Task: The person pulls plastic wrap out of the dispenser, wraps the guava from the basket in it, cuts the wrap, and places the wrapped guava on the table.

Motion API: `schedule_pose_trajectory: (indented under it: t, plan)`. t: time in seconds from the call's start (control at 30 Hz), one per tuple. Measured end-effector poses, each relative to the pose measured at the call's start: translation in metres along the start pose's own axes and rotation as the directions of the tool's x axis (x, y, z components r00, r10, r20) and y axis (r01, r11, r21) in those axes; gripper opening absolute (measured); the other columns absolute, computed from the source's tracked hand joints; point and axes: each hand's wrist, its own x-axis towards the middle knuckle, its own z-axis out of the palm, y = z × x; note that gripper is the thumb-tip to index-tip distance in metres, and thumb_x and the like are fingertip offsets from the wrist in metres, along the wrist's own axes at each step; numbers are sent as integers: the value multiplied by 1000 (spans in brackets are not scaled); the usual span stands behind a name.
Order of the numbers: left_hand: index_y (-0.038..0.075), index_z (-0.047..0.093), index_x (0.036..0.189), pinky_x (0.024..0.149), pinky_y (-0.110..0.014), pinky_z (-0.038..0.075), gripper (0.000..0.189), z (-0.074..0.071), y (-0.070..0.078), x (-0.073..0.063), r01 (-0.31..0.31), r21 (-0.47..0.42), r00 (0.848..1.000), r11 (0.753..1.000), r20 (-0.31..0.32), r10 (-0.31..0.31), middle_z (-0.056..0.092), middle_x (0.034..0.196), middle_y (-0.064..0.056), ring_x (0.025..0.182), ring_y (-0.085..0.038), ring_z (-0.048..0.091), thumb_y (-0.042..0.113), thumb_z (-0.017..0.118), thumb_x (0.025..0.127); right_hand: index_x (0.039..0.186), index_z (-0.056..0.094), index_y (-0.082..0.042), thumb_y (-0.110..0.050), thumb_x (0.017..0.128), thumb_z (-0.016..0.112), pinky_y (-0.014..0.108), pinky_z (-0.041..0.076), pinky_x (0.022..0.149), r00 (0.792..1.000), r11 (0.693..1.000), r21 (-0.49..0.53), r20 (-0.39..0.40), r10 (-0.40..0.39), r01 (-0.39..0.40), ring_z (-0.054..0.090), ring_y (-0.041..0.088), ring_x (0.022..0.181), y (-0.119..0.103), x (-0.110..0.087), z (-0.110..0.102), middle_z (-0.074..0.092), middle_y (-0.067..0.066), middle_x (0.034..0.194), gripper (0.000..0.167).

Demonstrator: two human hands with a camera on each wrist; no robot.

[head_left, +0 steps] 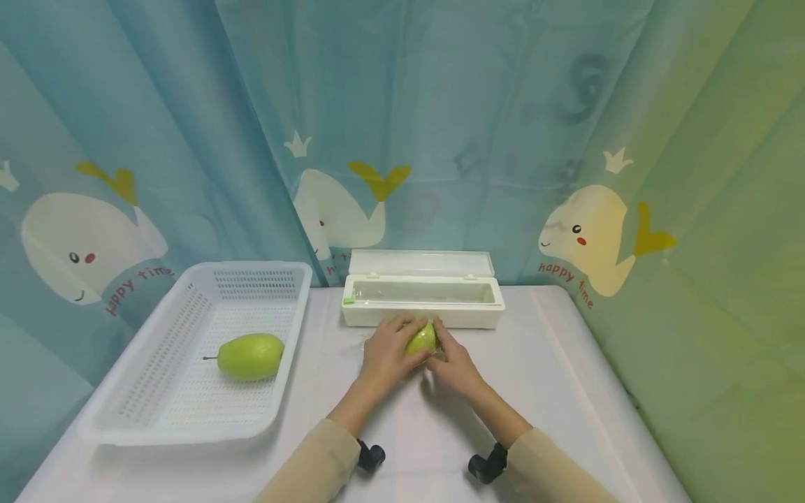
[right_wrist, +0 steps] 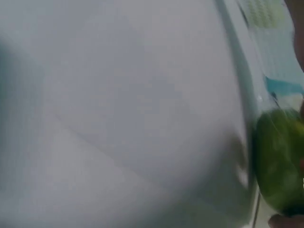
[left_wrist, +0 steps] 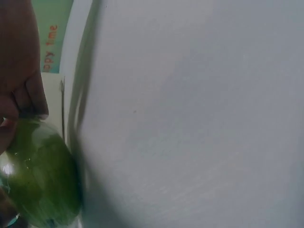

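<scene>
A green pear (head_left: 422, 339), glossy under clear plastic film (left_wrist: 42, 137), lies between both hands just in front of a white film dispenser box (head_left: 423, 318). My left hand (head_left: 391, 347) grips it from the left, fingers over the far side and thumb at the near side. At its right end, my right hand (head_left: 455, 365) holds the wrapped pear between index finger and thumb. In the right wrist view, the pear (right_wrist: 279, 159) shows its stem toward the top, with clear film stretching beyond it.
The dispenser's lid (head_left: 421, 263) stands raised at the back. To the left, a white perforated basket (head_left: 189, 391) holds another green pear (head_left: 250, 357). A patterned blue curtain (head_left: 453, 105) hangs behind the white table (head_left: 541, 377), with a green one (head_left: 742, 314) to the right.
</scene>
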Motion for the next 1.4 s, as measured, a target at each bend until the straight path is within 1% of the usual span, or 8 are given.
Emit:
schedule_pose_trajectory:
  t: [0.13,0.4,0.67,0.87,1.0,1.1,1.23,1.4]
  plan:
    - [25,63,135,63,-41,53,59,2,4,-3,-4,11,1000,1000,-26,5,64,129,0,107,-22,58,48,76,82,156,6,6,-10,84,60,56,16,120,999,999,11,-23,-30,30,12,39,151,-1,-5,10,9,25,163,91]
    - [24,62,136,60,-41,54,57,6,8,-4,-15,64,999,998,-42,17,63,132,0,106,-22,57,45,75,85,156,-4,5,-7,76,59,56,10,121,996,991,130,-70,52,-43,1,38,152,-5,-11,22,-7,25,164,102]
    - [25,62,137,59,-42,53,56,9,8,-4,8,70,999,998,-43,-5,62,132,0,107,-22,56,47,72,87,155,-6,7,2,72,56,56,17,119,997,977,211,-56,53,-40,11,44,149,-10,-28,31,-10,28,162,104]
    - [24,63,136,58,-41,54,56,8,8,-3,26,70,998,997,-55,-22,63,132,0,104,-22,57,50,71,87,156,-5,6,1,74,56,53,18,119,998,974,218,34,51,-57,15,42,149,-18,-47,34,-2,28,162,102]
    - [27,56,142,63,-43,55,65,6,6,-4,52,37,998,998,-33,-51,63,132,1,105,-22,57,48,74,83,158,3,1,-4,76,59,56,30,115,1000,994,112,23,13,-16,32,45,143,-16,-54,22,24,29,159,99]
    - [29,43,152,67,-45,55,81,5,6,-5,71,-1,997,997,9,-71,63,134,2,105,-23,56,46,78,81,156,23,-2,-7,76,64,57,45,103,997,997,-49,-49,-67,65,53,45,126,-13,-55,6,52,28,139,91]
    - [27,30,157,72,-47,56,97,1,9,-7,93,-90,994,992,58,-88,61,139,1,109,-25,55,36,84,77,148,40,-3,-5,73,78,50,51,90,969,928,-319,-89,-230,191,59,36,110,-14,-44,-13,59,20,120,84]
    - [21,19,161,92,-49,53,112,0,14,-9,83,-264,989,961,143,-46,59,140,5,122,-28,52,13,88,73,157,24,-4,-11,77,86,52,38,112,951,843,-446,75,-300,301,40,41,141,-11,-20,-26,35,20,158,102]
